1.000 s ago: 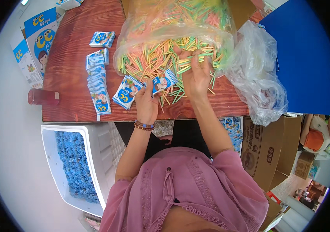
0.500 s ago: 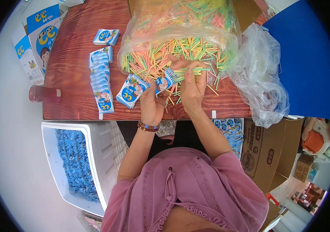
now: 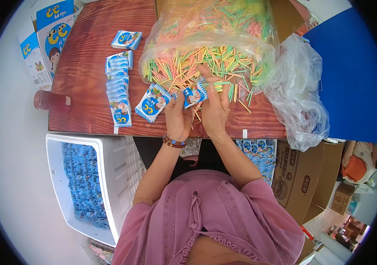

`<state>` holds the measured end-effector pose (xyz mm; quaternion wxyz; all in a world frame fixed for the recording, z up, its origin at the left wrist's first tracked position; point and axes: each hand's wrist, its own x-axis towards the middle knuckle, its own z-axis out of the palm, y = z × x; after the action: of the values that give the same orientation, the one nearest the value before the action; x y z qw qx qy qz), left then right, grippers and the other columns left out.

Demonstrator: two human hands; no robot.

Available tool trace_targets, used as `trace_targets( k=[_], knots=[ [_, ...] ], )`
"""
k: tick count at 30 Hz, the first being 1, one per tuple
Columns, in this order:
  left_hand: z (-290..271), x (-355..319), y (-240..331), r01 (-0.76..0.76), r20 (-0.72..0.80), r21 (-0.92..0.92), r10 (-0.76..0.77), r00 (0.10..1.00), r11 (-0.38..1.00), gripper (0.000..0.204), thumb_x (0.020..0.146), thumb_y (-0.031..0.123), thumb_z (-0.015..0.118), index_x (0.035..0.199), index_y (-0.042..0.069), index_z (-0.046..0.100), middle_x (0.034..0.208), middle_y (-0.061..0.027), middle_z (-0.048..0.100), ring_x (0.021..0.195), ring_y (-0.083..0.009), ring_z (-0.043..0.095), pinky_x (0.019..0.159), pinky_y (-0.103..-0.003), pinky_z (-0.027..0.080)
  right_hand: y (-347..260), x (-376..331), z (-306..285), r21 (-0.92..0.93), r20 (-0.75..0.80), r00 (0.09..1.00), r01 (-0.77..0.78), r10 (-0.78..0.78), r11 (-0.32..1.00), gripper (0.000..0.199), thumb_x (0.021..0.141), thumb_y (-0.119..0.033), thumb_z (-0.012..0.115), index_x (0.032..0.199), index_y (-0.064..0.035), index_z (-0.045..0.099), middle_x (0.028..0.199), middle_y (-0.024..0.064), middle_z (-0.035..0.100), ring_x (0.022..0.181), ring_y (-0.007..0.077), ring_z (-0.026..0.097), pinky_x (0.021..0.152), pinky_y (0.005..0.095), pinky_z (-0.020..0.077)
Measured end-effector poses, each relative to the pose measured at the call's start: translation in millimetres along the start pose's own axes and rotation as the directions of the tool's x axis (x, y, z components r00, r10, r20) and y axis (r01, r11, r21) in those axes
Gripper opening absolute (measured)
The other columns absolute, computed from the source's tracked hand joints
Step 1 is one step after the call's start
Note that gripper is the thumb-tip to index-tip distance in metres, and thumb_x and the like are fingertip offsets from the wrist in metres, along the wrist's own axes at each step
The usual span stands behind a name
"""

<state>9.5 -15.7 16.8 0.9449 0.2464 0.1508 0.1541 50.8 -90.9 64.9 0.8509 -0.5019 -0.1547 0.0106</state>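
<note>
Just in from the near edge of the wooden surface (image 3: 259,126), I see the fingers of the left hand (image 3: 178,118) pinching a blue-and-white packet (image 3: 195,94) and those of the right hand (image 3: 215,107) pinching pale sticks (image 3: 220,83) beside it, with bare room rightward to the crumpled clear bag (image 3: 301,104).

Workroom — bulk sticks (image 3: 175,66), white tub (image 3: 117,172), carton (image 3: 298,179)

Holding blue-and-white packet (image 3: 195,94) in left hand (image 3: 178,119) near front edge of table (image 3: 241,122). Pinching pastel sticks (image 3: 222,83) in right hand (image 3: 215,110), just beside packet.
</note>
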Motion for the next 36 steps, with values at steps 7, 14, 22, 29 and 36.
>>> trace_targets(
  k=[7, 14, 22, 29, 36],
  knots=[
    [-10.4, 9.4, 2.3, 0.016, 0.047, -0.13, -0.01, 0.999, 0.991, 0.024, 0.098, 0.021, 0.05, 0.104, 0.001, 0.06, 0.104, -0.0092, 0.066, 0.095, -0.0181, 0.064, 0.087, -0.036, 0.052, -0.5, 14.1, -9.6, -0.059, 0.119, 0.988, -0.091, 0.097, 0.994, 0.022, 0.098, -0.014, 0.046, 0.108, -0.0004, 0.06, 0.134, 0.0158, 0.051, 0.127, 0.0217, 0.044, 0.105, 0.0341, 0.0334],
    [-9.7, 0.2, 4.8, 0.095, 0.112, -0.268, -0.066, 0.992, 0.959, 0.033, 0.096, 0.026, 0.053, 0.121, 0.004, 0.052, 0.122, -0.0075, 0.059, 0.108, -0.0199, 0.058, 0.093, -0.038, 0.049, -4.9, 18.3, -5.4, -0.07, 0.232, 0.965, -0.111, 0.124, 0.991, 0.025, 0.097, -0.015, 0.048, 0.108, 0.0017, 0.063, 0.124, 0.0134, 0.058, 0.117, 0.0202, 0.052, 0.101, 0.0334, 0.0388],
    [-3.8, 0.0, 20.5, 0.025, 0.184, -0.279, 0.028, 0.982, 0.96, 0.036, 0.094, 0.025, 0.057, 0.126, 0.01, 0.049, 0.121, -0.0035, 0.059, 0.109, -0.0178, 0.056, 0.088, -0.037, 0.049, -2.3, 18.2, -7.9, -0.413, 0.23, 0.951, -0.097, 0.206, 0.905, 0.021, 0.087, -0.012, 0.066, 0.105, -0.0009, 0.065, 0.093, 0.0002, 0.066, 0.083, 0.0052, 0.058, 0.077, 0.0235, 0.0462],
    [-26.5, -16.0, 61.8, -0.148, 0.051, 0.266, 0.14, 0.989, 0.952, 0.022, 0.086, 0.0, 0.064, 0.108, -0.001, 0.064, 0.098, -0.0045, 0.068, 0.085, -0.0075, 0.063, 0.075, -0.023, 0.051, -0.5, 26.8, 6.1, -0.36, 0.402, 0.79, -0.328, 0.462, 0.874, 0.019, 0.088, -0.013, 0.065, 0.102, 0.0, 0.065, 0.088, -0.0005, 0.065, 0.079, 0.0049, 0.058, 0.069, 0.022, 0.0476],
    [-74.9, -60.4, 100.0, -0.256, -0.201, 0.747, 0.575, 0.793, 0.614, 0.021, 0.084, 0.005, 0.068, 0.103, -0.002, 0.064, 0.096, -0.0027, 0.065, 0.084, -0.0099, 0.058, 0.074, -0.024, 0.046, 40.5, 21.5, 69.2, -0.666, 0.545, 0.619, -0.091, 0.566, 0.74, 0.016, 0.084, -0.012, 0.065, 0.094, 0.0008, 0.067, 0.079, 0.0048, 0.066, 0.068, 0.0069, 0.059, 0.057, 0.0224, 0.0451]
  ],
)
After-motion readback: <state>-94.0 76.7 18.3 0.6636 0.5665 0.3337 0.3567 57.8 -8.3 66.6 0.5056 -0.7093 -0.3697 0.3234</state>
